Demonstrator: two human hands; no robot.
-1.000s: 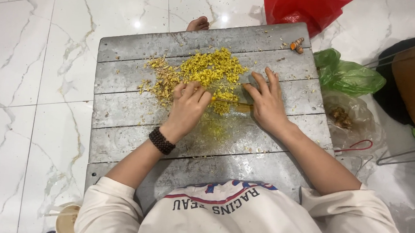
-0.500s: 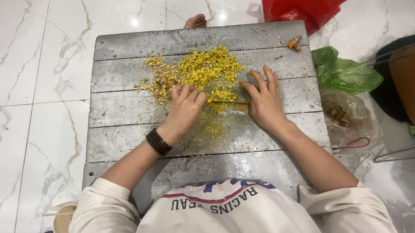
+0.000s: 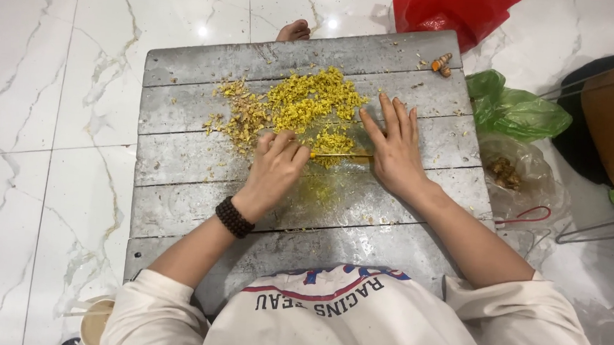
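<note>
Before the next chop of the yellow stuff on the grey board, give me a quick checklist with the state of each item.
1. Left hand grip on the knife: ok.
2. Right hand flat on the blade, fingers spread: ok.
3. Yellow pile on the board: ok, though bits are scattered.
4. Whole root piece away from the blade: ok.
5. Edge sharpness: cannot tell.

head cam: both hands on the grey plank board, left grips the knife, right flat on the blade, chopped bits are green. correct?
Not quite: the colour is wrong. The head view shows the chopped bits are yellow, not green. The rest holds: both hands are on the grey plank board, the left hand grips the knife, and the right hand lies flat on the blade.
</note>
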